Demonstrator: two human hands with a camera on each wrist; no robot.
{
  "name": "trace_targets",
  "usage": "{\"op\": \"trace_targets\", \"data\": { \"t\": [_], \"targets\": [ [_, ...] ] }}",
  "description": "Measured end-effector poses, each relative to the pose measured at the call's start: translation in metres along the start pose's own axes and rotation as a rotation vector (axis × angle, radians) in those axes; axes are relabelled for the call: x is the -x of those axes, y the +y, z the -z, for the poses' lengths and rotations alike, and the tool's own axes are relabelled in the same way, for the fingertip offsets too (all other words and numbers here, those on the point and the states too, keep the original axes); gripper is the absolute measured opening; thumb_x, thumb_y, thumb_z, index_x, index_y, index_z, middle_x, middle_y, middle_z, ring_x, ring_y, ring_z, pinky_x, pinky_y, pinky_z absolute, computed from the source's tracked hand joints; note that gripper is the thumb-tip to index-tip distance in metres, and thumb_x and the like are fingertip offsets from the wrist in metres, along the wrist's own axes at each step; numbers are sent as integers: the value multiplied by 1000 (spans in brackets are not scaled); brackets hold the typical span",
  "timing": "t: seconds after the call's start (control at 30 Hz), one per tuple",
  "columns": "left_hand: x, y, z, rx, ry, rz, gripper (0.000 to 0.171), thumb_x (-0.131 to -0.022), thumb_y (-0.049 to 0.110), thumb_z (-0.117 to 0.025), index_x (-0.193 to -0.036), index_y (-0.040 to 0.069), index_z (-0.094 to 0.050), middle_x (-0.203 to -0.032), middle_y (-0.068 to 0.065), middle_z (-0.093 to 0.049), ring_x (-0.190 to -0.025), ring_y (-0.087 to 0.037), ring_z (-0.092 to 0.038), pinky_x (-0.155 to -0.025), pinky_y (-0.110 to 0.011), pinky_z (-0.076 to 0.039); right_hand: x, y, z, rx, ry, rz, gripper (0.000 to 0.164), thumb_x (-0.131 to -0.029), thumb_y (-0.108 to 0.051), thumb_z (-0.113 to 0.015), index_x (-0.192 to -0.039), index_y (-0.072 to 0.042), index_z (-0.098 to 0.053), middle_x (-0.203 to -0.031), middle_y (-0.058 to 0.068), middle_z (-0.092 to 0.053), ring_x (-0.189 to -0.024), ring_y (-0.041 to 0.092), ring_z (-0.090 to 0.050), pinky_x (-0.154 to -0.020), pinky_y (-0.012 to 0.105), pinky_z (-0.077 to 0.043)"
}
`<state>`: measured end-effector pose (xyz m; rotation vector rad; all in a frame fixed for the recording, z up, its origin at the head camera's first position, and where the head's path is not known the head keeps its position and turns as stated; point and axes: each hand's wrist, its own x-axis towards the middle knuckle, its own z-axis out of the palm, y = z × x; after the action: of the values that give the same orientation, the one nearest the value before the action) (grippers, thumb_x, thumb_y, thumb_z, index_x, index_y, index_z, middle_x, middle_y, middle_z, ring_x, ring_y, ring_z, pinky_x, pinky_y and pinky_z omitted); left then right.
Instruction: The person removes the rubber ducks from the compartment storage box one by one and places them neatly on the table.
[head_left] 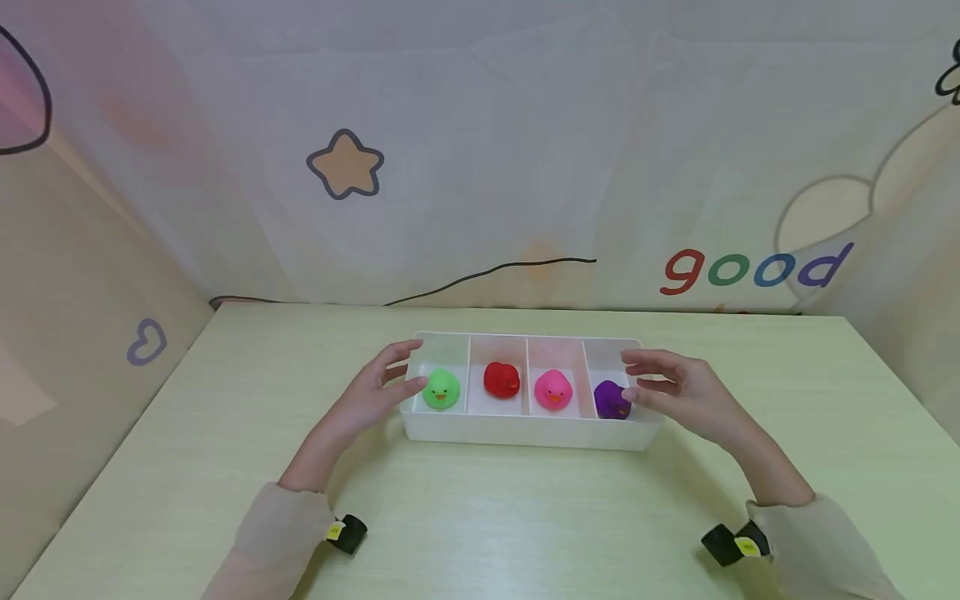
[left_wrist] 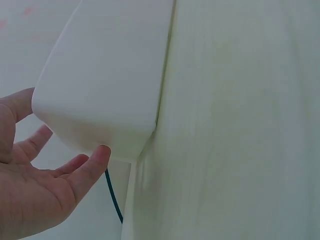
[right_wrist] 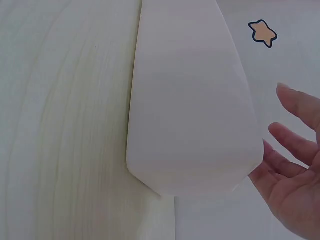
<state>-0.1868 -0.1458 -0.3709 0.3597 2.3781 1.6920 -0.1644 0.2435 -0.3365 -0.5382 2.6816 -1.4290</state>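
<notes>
A long white divided box (head_left: 525,432) stands on the table, its compartments side by side. From left to right they hold a green rubber duck (head_left: 441,389), a red duck (head_left: 501,380), a pink duck (head_left: 553,390) and a purple duck (head_left: 612,400). My left hand (head_left: 375,392) is at the left end, thumb over the rim near the green duck. In the left wrist view its loosely bent fingers (left_wrist: 90,170) lie against the end wall. My right hand (head_left: 686,392) is at the right end with fingers spread, its thumb overlapping the purple duck in the head view.
The pale wooden table (head_left: 510,517) ends at a printed cloth backdrop (head_left: 480,167) behind the box. More cloth hangs at both sides. A black strapped device (head_left: 347,534) sits at the left cuff, another black device (head_left: 735,544) at the right.
</notes>
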Motion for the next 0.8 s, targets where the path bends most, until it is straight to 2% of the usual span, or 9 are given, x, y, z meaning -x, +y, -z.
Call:
{"op": "trace_targets", "data": {
  "t": [0.37,0.67,0.8],
  "targets": [
    [-1,-3,0,-24,-20,16,46,-90,20,-58,-132,14,-43,-146,-11,-25,-131,-40,-26,-98,-58,-30,-6,-4,-2,128,-80,10,45,-82,-13,-69,-120,4,-54,-117,21,-56,-105,36,-55,-84,38,-49],
    [0,-4,1,-47,-29,12,44,-90,22,-59,-131,12,-45,-145,-9,-30,-131,-39,-26,-99,-56,-31,-14,-9,-8,265,-145,25,38,-78,-3,-69,-114,6,-58,-109,21,-59,-99,36,-57,-81,45,-49],
    [0,-5,2,-53,-31,11,44,-89,24,-59,-130,14,-46,-144,-8,-31,-131,-38,-27,-98,-56,-31,-19,-11,-10,335,-174,19,34,-77,-3,-69,-109,5,-61,-104,19,-61,-95,34,-58,-77,42,-52]
  ]
}}
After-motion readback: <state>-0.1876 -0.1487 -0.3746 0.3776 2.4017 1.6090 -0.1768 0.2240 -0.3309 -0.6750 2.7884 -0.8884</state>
